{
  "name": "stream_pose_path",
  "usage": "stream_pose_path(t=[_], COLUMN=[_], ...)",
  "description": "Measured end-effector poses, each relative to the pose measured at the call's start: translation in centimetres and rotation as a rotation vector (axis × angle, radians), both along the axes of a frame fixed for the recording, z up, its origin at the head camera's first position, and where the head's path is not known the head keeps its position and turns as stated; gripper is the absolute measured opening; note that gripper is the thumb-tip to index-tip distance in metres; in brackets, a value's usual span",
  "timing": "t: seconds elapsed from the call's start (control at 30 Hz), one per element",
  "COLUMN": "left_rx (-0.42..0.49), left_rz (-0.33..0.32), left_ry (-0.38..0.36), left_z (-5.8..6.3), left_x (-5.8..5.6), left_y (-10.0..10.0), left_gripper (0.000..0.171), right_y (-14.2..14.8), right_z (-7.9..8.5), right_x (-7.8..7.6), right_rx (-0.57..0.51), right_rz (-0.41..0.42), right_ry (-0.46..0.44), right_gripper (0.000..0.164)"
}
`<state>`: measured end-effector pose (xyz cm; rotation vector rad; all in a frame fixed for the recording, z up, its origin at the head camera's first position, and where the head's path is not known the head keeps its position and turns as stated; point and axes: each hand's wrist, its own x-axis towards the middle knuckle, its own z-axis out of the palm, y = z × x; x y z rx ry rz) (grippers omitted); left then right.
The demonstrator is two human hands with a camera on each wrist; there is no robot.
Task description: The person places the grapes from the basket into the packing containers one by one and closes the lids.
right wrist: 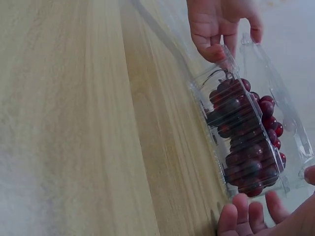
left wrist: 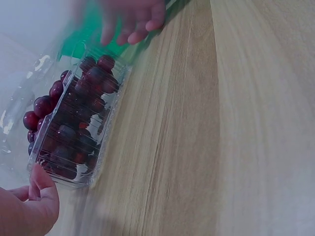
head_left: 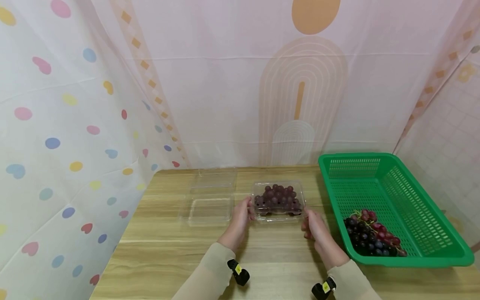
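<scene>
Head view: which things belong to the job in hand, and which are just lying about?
In the job:
left hand
right hand
clear box
grapes inside it

Lying about, perhaps related:
open clear container
green basket
basket grapes

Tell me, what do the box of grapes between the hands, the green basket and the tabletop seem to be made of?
Clear box: thin, glossy, likely plastic, by its see-through ribbed walls and bright glints.
Green basket: probably molded plastic with a slight sheen, judging by its even color and regular slots.
Tabletop: looks like smooth wood, though the grain could be a printed laminate.
</scene>
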<state>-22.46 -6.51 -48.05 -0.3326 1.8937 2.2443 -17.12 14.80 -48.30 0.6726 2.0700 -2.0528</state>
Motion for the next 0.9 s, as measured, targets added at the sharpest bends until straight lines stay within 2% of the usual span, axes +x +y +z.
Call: stream_pose_path(t=[0.1, 0.23, 0.33, 0.4, 0.63, 0.73, 0.9], left_rx=[-0.033, -0.089, -0.121, -0.126, -0.151, -0.161, -0.163], left_rz=[-0.014, -0.033, -0.05, -0.058, -0.033, -0.021, -0.031], left_ry=[0.029, 0.052, 0.063, 0.062, 0.062, 0.079, 0.104], left_z=[0.9, 2.7, 3.1, 2.8, -0.1, -0.5, -0.5], left_x=[0.5, 1.5, 1.8, 1.5, 0.0, -0.3, -0.4], left_y=[-0.1, 0.0, 0.0, -0.1, -0.1, 0.0, 0.0], left_gripper=[0.023, 0.023, 0.04, 0.048, 0.047, 0.047, 0.046], right_y=[0.1, 0.2, 0.3, 0.4, 0.6, 0.5, 0.4], right_z=[-0.2, -0.1, -0.1, -0.1, -0.6, -0.5, -0.3], right_x=[0.1, 0.2, 0.0, -0.1, 0.1, 0.0, -0.3], right_rx=[0.019, 0.039, 0.045, 0.05, 0.089, 0.104, 0.12], right_rz=[0.018, 0.027, 0.03, 0.033, 0.06, 0.056, 0.038], right_ry=[0.004, 0.025, 0.038, 0.047, 0.121, 0.117, 0.075], right_gripper=[0.032, 0.036, 0.034, 0.031, 0.033, 0.033, 0.029])
